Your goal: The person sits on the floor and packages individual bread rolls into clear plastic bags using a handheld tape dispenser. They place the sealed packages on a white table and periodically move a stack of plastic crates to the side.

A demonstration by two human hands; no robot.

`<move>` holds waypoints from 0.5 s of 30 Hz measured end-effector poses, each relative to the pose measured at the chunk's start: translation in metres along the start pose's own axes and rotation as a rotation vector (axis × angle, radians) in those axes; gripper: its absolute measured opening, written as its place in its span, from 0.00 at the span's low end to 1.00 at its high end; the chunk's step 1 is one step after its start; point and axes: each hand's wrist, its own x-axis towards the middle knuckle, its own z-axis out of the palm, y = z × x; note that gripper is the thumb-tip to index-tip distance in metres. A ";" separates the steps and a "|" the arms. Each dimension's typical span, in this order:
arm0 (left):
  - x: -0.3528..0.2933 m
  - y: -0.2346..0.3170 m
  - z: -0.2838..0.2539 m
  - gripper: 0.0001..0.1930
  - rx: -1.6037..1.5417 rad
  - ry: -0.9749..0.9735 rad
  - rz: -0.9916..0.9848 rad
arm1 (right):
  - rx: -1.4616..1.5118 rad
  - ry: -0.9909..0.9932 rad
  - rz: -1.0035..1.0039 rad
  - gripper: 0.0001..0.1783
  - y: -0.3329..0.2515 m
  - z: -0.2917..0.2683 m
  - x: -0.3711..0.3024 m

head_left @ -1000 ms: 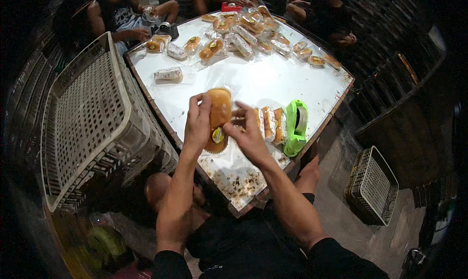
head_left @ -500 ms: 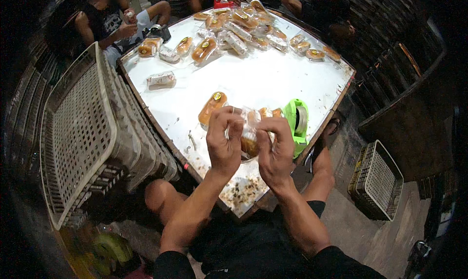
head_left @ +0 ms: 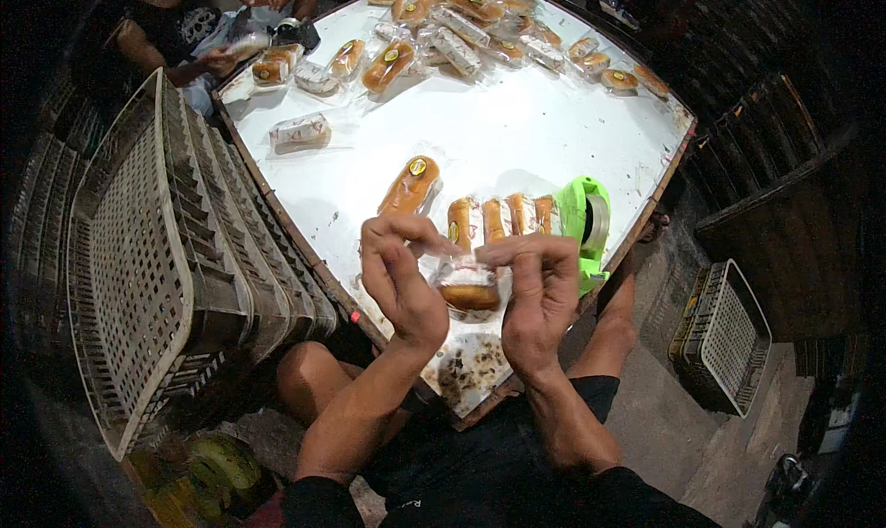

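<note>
Between my two hands is a bread roll in clear plastic wrap (head_left: 469, 295), its browned side toward me. My left hand (head_left: 403, 274) pinches the wrap's upper left with curled fingers. My right hand (head_left: 537, 288) is closed on the wrap's upper right, fingertips bent toward the left ones and partly blurred. Just beyond lies a row of several wrapped rolls (head_left: 498, 219), side by side. A bright green tape dispenser (head_left: 574, 216) stands to their right. Past my left fingers rests a longer wrapped bun (head_left: 406, 191) with a round yellow sticker.
Many wrapped breads (head_left: 452, 48) are heaped at the far end of the white table (head_left: 517, 131). One wrapped roll (head_left: 301, 133) lies apart at left. Stacked plastic crates (head_left: 138, 251) stand left, another crate (head_left: 734, 334) right on the floor. A person (head_left: 175, 39) sits far left.
My hands have moved slightly apart, showing more of the roll and the row behind it. The view has shifted a little. The person at far left now holds a wrapped bread low.
</note>
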 end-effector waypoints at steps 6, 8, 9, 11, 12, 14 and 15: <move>-0.006 0.012 -0.001 0.18 0.392 0.020 -0.029 | -0.009 0.159 -0.013 0.05 -0.002 0.013 0.006; -0.004 0.016 -0.003 0.17 0.373 0.058 -0.178 | 0.015 0.110 -0.021 0.04 -0.005 0.014 0.006; 0.000 0.015 -0.002 0.16 0.364 0.063 -0.176 | 0.035 0.108 -0.021 0.04 -0.006 0.015 0.006; 0.004 0.018 -0.003 0.16 0.281 0.063 -0.120 | 0.088 -0.017 -0.038 0.04 -0.010 0.018 0.006; 0.005 0.019 -0.003 0.16 0.233 0.042 -0.093 | 0.062 0.015 -0.041 0.04 -0.012 0.020 0.005; 0.008 0.023 -0.004 0.16 0.244 0.018 -0.160 | -0.004 0.059 -0.043 0.04 -0.015 0.022 0.005; 0.007 0.025 -0.004 0.16 0.250 0.002 -0.195 | -0.021 -0.002 -0.094 0.04 -0.017 0.022 0.004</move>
